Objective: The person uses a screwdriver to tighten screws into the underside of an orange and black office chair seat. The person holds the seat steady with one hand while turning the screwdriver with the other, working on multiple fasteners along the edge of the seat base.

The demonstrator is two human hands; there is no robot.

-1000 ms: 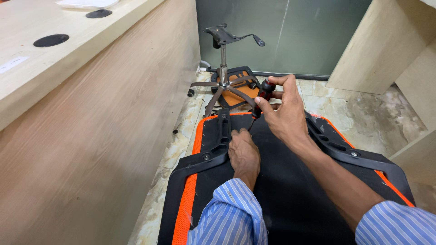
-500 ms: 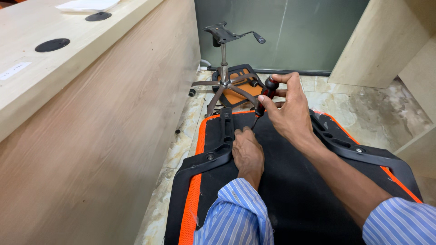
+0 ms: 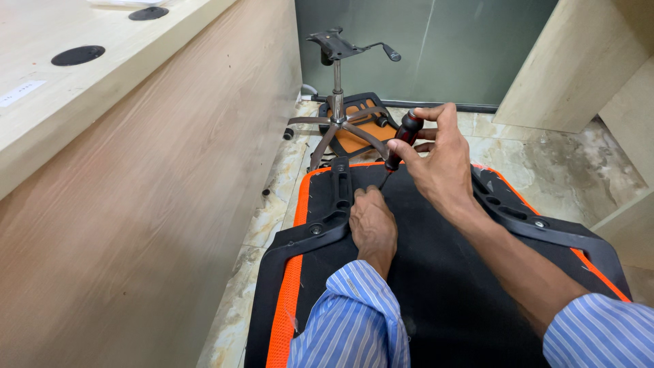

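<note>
right hand [image 3: 446, 163], centre frame, fingers closed round a screwdriver [image 3: 402, 140] slanting down-left; its tip meets the loosely curled, seemingly empty left hand [image 3: 372, 225] on the black seat underside [image 3: 436, 272]

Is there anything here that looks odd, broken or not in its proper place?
Nothing looks broken. The chair is simply apart: its wheeled base stands alone by the glass wall, and the black-and-orange seat lies flat. The right hand holds a screwdriver upon it; the left hand rests near the tip.
</note>
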